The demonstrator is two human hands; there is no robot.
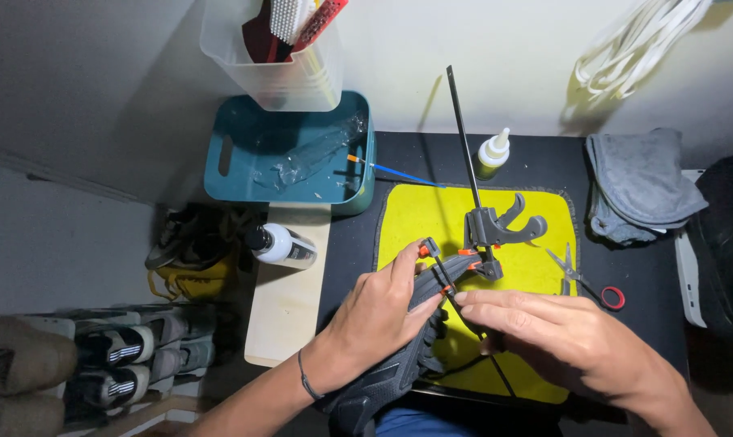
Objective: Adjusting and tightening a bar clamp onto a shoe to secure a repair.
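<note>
A black sneaker [387, 376] lies on a yellow cloth [431, 212] on the black table, its front end pinched between the jaws of a black bar clamp [486, 229] with orange pads. My left hand [374, 311] grips the shoe's upper beside the clamp jaw. My right hand [557, 328] rests flat on the other side of the shoe, fingers stretched toward the clamp bar and touching it. The clamp's long bar sticks up toward the wall.
A small glue bottle [493, 151] stands at the back of the table. Scissors [571, 269] and a red ring [613, 298] lie right of the cloth. Grey towels [641, 182] sit at right. A teal bin [290, 150], a white bottle [284, 245] and shoes [124, 348] lie at left.
</note>
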